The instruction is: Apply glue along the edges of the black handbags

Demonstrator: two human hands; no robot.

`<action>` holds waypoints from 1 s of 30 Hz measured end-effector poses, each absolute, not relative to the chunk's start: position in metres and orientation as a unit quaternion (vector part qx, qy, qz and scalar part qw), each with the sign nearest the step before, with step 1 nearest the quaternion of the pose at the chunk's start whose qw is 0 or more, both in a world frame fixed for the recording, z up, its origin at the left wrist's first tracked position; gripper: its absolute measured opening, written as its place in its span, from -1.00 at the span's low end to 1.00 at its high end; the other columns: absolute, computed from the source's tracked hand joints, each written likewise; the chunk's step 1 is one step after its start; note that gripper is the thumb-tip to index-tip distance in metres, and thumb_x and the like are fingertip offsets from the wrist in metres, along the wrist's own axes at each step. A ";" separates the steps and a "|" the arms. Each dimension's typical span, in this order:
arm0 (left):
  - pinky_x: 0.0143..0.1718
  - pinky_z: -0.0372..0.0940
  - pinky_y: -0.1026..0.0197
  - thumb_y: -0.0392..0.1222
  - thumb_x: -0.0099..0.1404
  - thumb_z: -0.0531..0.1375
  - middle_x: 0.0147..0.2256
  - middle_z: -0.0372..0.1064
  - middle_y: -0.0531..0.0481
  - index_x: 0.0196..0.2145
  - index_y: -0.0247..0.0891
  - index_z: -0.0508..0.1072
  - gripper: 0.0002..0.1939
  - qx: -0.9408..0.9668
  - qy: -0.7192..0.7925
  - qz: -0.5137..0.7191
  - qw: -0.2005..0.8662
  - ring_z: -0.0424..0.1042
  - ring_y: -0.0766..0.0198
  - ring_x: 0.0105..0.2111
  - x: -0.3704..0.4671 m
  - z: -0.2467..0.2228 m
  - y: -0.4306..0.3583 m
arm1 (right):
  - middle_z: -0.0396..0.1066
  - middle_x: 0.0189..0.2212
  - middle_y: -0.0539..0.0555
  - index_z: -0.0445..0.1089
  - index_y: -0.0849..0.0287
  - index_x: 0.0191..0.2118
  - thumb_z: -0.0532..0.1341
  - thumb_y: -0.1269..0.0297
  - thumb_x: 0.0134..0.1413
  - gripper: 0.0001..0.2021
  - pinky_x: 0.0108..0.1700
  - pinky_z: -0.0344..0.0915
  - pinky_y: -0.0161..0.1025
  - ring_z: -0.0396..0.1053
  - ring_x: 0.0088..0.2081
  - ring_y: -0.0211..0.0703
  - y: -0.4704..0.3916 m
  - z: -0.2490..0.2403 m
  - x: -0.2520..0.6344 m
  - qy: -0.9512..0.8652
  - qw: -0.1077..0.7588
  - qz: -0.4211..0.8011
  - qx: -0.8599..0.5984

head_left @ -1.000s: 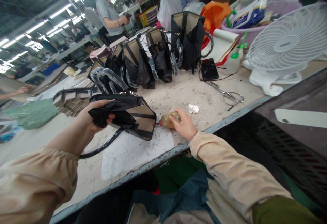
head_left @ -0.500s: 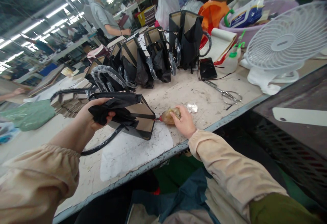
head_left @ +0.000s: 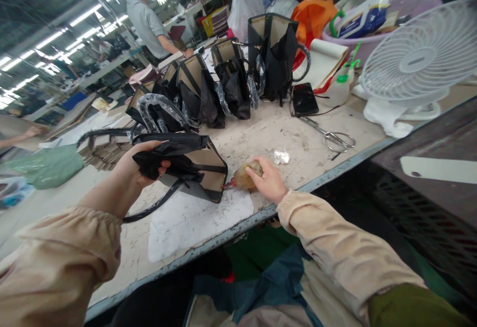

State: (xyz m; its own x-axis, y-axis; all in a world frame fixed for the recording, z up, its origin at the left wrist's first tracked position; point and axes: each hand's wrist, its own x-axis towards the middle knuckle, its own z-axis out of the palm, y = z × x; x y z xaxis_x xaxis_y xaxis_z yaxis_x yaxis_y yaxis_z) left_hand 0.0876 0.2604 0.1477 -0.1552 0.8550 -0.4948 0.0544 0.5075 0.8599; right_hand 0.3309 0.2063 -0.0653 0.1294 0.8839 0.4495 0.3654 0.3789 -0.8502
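Observation:
My left hand is closed on the bunched black lining of a handbag, which lies tilted on the table with its tan inner side facing right. One black handle of the bag hangs toward the front. In my right hand is a squeeze bottle of yellowish-brown stuff, its red nozzle pointing left at the bag's edge. The nozzle tip looks to be touching the rim or very close to it. Under the bag lies a white sheet, stained with dark marks.
Several black handbags with wrapped handles stand behind. To the right are scissors, crumpled foil, a phone-like black object, a clear bottle and a white fan. A green bag lies left. A co-worker stands beyond.
The bottle's nozzle has moved down along the bag's edge, and the bottle now tilts more. The left hand still grips the bag. The co-worker's arm in the background has shifted.

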 end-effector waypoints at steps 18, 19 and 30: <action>-0.84 0.06 0.43 -0.32 0.29 -0.02 -0.66 0.25 0.03 -0.43 -0.32 0.33 -0.81 0.344 0.649 0.379 0.562 0.21 0.38 -0.77 0.090 0.144 0.265 | 0.36 -0.27 0.06 0.27 0.13 -0.16 0.15 0.18 0.17 -0.82 -0.14 0.30 -0.17 0.35 -0.22 -0.10 0.197 -0.063 0.324 -0.672 0.531 0.234 -0.460; -0.84 0.07 0.42 -0.32 0.29 -0.01 -0.65 0.26 0.03 -0.43 -0.32 0.33 -0.82 0.344 0.646 0.381 0.565 0.22 0.38 -0.77 0.091 0.144 0.265 | 0.36 -0.26 0.08 0.27 0.13 -0.15 0.15 0.18 0.18 -0.82 -0.13 0.31 -0.15 0.35 -0.20 -0.09 0.199 -0.064 0.325 -0.665 0.543 0.219 -0.464; -0.88 0.06 0.40 -0.32 0.23 0.05 -0.66 0.30 -0.04 -0.48 -0.36 0.35 -0.84 0.314 0.654 0.399 0.560 0.21 0.34 -0.80 0.104 0.145 0.269 | 0.35 -0.26 0.12 0.26 0.13 -0.14 0.13 0.19 0.20 -0.83 -0.14 0.32 -0.07 0.32 -0.19 -0.03 0.210 -0.070 0.338 -0.654 0.570 0.098 -0.488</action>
